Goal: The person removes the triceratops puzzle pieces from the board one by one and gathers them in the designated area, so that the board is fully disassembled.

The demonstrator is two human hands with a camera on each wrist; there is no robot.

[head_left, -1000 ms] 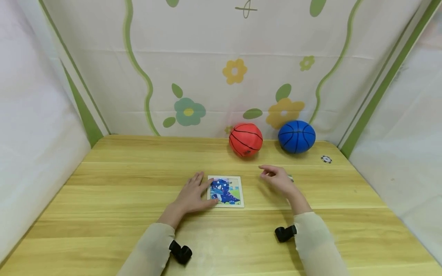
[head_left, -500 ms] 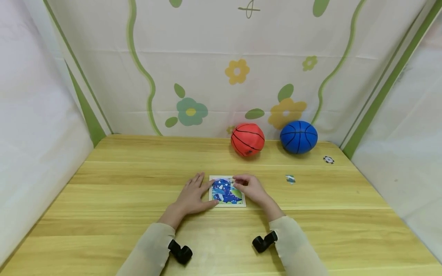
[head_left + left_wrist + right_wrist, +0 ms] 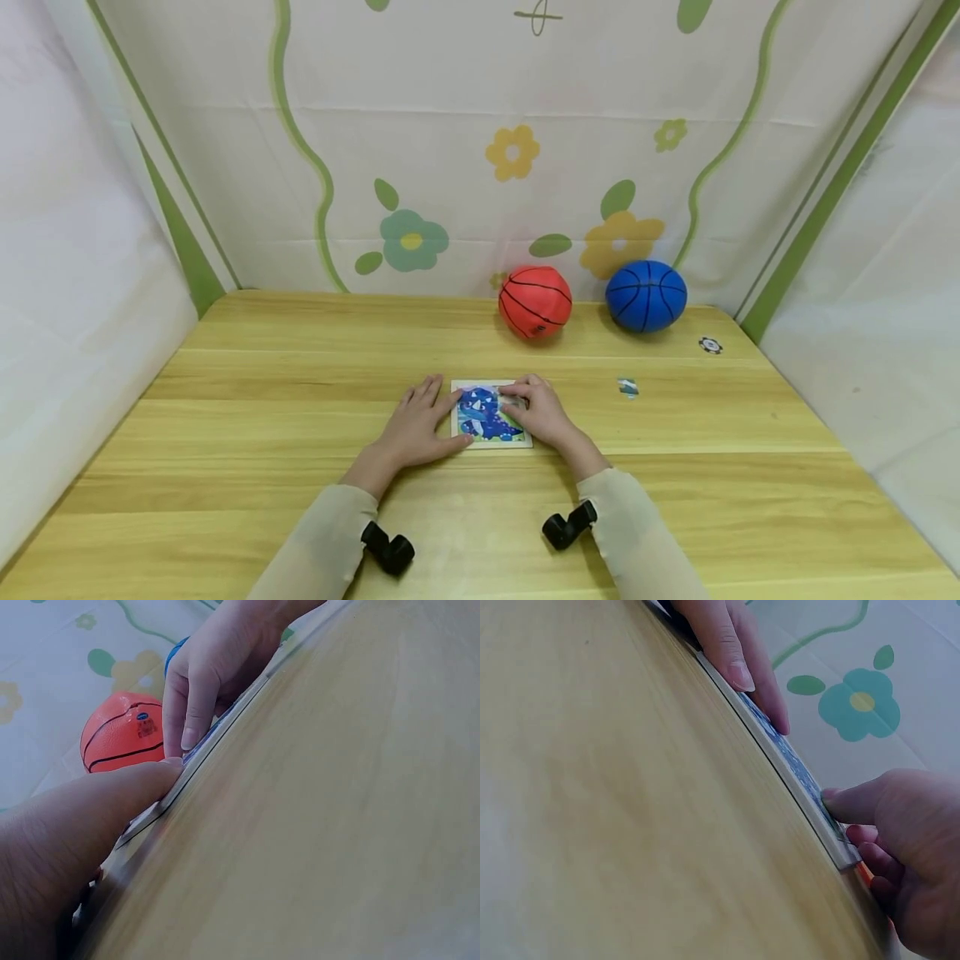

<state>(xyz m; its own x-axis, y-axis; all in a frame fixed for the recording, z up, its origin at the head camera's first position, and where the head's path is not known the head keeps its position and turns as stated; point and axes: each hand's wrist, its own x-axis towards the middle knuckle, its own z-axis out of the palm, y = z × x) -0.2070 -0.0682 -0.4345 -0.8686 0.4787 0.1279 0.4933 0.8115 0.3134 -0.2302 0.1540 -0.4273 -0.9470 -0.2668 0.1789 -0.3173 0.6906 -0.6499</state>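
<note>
A small square jigsaw puzzle [image 3: 487,421] with a blue dinosaur picture and a pale frame lies on the wooden table. My left hand [image 3: 417,423] rests at its left side with spread fingers; the forefinger and thumb touch the left part. At the upper right of the picture my right hand [image 3: 542,412] pinches a thin puzzle piece, mostly hidden by the fingers. In the right wrist view, the right thumb [image 3: 855,802] is down at the puzzle's surface, with the other fingers curled by the frame's corner. A loose puzzle piece [image 3: 627,387] lies to the right.
A red ball [image 3: 536,302] and a blue ball [image 3: 646,296] stand at the back of the table [image 3: 300,375], before a flowered cloth. A small round black-and-white disc [image 3: 710,345] lies near the far right edge.
My right hand has moved left from beside the loose piece onto the puzzle's upper right, then shifted only slightly. The left hand has stayed in place.
</note>
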